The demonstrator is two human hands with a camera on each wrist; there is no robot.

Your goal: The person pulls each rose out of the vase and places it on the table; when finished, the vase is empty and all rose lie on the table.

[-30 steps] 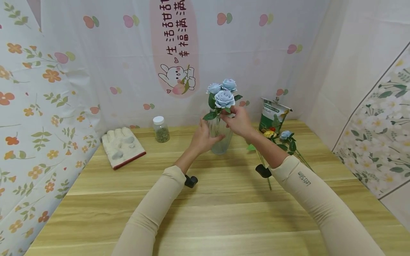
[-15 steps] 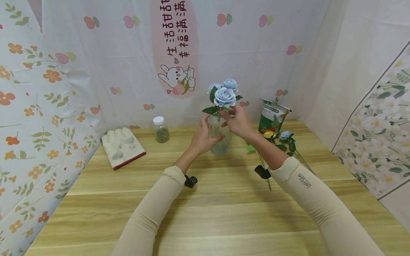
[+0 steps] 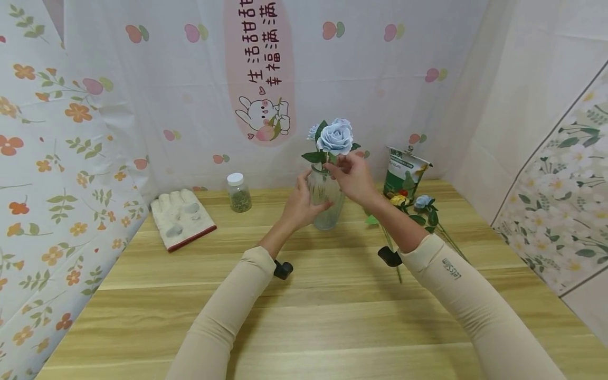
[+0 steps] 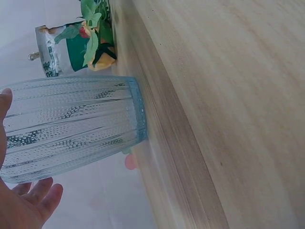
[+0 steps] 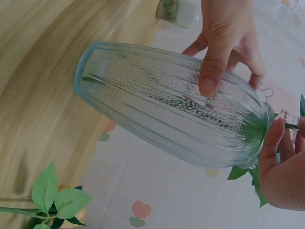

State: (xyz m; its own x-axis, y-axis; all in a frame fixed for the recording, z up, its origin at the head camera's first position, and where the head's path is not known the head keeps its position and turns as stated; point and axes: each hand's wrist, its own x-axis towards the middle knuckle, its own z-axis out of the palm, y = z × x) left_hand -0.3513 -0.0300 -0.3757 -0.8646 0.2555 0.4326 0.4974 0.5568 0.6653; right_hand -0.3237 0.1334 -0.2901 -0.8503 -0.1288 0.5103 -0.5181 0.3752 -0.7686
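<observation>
The tall, clear, ribbed vase [image 5: 152, 102] looks to me like glass, glossy and pebbled; the pale blue, round-headed roses [image 3: 335, 139] look like matt cloth. The yellow-brown, wood-grained desk [image 3: 328, 322] seems smooth, the cream cloth glove [image 3: 182, 220] rough.

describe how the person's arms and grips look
The left sleeve and right sleeve are cream and close-fitting; dark lettering, apparently "LetsSlim", marks the right one. A small black fitting juts out near each sleeve's end. The left grip and right grip wear no gloves.
</observation>
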